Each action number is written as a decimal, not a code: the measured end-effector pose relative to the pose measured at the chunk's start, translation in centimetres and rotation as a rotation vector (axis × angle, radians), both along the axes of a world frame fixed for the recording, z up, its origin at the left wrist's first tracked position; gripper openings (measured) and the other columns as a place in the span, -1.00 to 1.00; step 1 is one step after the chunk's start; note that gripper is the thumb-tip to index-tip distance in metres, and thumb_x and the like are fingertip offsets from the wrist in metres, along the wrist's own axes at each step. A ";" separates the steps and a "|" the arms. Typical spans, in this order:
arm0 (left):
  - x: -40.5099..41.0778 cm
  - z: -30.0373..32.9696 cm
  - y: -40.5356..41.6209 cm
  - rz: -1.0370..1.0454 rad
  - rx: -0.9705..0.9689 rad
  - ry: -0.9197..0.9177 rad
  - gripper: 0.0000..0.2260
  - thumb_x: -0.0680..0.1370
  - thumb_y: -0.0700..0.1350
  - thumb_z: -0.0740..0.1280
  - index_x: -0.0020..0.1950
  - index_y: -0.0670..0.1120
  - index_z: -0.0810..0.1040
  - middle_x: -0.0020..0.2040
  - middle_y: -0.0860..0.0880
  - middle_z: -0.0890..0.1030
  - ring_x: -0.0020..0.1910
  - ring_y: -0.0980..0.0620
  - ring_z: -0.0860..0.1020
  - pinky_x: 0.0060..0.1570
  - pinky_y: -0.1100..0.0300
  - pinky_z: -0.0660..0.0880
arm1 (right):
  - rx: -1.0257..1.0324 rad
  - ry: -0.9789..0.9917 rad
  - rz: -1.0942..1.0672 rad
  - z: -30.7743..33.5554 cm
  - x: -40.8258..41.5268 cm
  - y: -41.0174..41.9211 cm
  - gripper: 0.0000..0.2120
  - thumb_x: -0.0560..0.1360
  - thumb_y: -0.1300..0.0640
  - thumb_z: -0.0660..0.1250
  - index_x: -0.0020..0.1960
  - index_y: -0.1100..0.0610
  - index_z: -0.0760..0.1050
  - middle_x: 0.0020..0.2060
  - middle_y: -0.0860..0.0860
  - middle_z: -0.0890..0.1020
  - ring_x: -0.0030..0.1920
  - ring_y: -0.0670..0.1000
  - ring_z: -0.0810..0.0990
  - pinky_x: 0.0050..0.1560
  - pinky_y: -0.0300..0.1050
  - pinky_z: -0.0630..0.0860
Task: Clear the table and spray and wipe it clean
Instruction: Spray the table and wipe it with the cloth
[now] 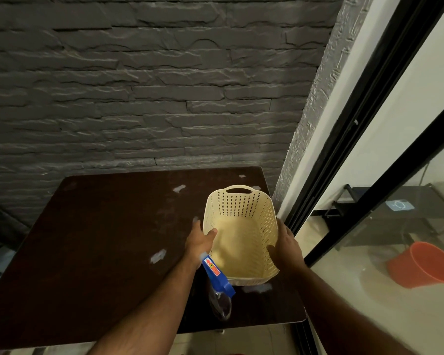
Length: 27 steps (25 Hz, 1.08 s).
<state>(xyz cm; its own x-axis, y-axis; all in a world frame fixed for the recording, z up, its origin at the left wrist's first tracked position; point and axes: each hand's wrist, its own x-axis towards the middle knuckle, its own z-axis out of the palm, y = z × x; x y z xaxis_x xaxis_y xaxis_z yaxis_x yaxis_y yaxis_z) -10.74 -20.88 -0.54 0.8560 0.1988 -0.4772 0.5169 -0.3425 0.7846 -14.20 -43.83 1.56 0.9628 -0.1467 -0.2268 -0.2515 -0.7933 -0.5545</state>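
Note:
A cream perforated plastic basket [244,208] stands on the dark brown table [100,239] near its right edge; the basket looks empty. My left hand [199,242] grips its left rim, thumb inside. My right hand [286,245] holds its right rim, fingers inside. A clear spray bottle with a blue head [217,276] stands on the table just in front of the basket, under my left wrist. Pale smears and scraps [158,256] dot the tabletop.
A dark stone wall rises right behind the table. To the right a black-framed glass door [344,155] stands close to the table edge. Beyond the glass lie an orange bucket [420,265] and a dark rack [395,201].

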 end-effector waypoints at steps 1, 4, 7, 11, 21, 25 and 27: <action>-0.1 -0.1 -0.2 -0.028 0.042 0.011 -0.41 0.55 0.02 0.32 0.52 0.00 0.18 0.30 -0.07 0.53 0.22 -0.12 0.53 0.22 -0.02 0.47 | 0.025 0.016 -0.017 0.2 0.1 0.1 -0.20 0.48 0.28 0.34 0.58 0.03 0.00 0.43 0.16 0.39 0.18 0.15 0.56 0.04 0.02 0.61; -0.4 -0.9 -0.2 -0.089 0.141 0.028 -0.61 0.58 -0.08 0.25 0.41 0.02 0.34 0.22 -0.05 0.57 0.16 -0.09 0.55 0.14 0.05 0.51 | 0.057 0.090 -0.052 0.2 -0.1 0.2 -0.25 0.52 0.40 0.21 0.59 0.06 -0.03 0.19 0.16 0.57 -0.09 0.05 0.61 -0.23 -0.11 0.62; -0.7 -0.7 -0.2 -0.076 0.179 -0.008 -0.68 0.57 -0.17 0.17 0.31 0.00 0.46 0.17 -0.06 0.60 0.08 -0.05 0.57 0.01 0.14 0.51 | 0.095 0.101 -0.081 0.1 0.0 0.0 -0.27 0.51 0.43 0.18 0.58 0.05 0.01 0.12 0.15 0.60 -0.09 0.07 0.64 -0.16 0.03 0.67; -0.3 0.6 0.5 -0.057 0.189 -0.059 -0.62 0.54 -0.22 0.13 0.32 0.03 0.47 0.16 -0.05 0.60 0.08 -0.07 0.57 0.08 0.07 0.53 | 0.178 0.085 -0.104 0.7 0.8 0.2 -0.26 0.51 0.46 0.13 0.57 0.00 0.04 0.23 0.17 0.55 -0.01 0.10 0.64 -0.09 0.11 0.67; 2.9 5.1 6.6 0.043 0.122 -0.196 -0.53 0.47 -0.25 0.17 0.33 0.10 0.49 0.19 -0.02 0.61 0.09 -0.02 0.56 0.12 0.07 0.51 | 0.169 -0.010 0.083 6.2 6.4 4.5 -0.41 0.52 0.37 0.22 0.48 0.02 0.24 0.23 0.08 0.58 0.18 0.13 0.60 0.08 0.11 0.62; 4.1 7.5 10.9 0.041 0.143 -0.240 -0.56 0.52 -0.23 0.16 0.36 0.09 0.45 0.18 0.00 0.60 0.04 0.02 0.53 0.00 0.11 0.49 | 0.115 -0.039 0.133 9.2 8.5 8.3 -0.42 0.49 0.36 0.29 0.46 0.09 0.26 0.31 0.15 0.51 0.25 0.15 0.54 -0.06 -0.10 0.58; 4.4 8.6 13.9 0.044 0.148 -0.258 -0.56 0.53 -0.22 0.16 0.37 0.09 0.45 0.19 -0.01 0.60 0.06 0.00 0.54 0.03 0.07 0.51 | 0.117 -0.018 0.117 10.7 9.0 11.3 -0.40 0.49 0.36 0.30 0.47 0.09 0.25 0.29 0.14 0.52 0.19 0.10 0.54 -0.12 -0.14 0.56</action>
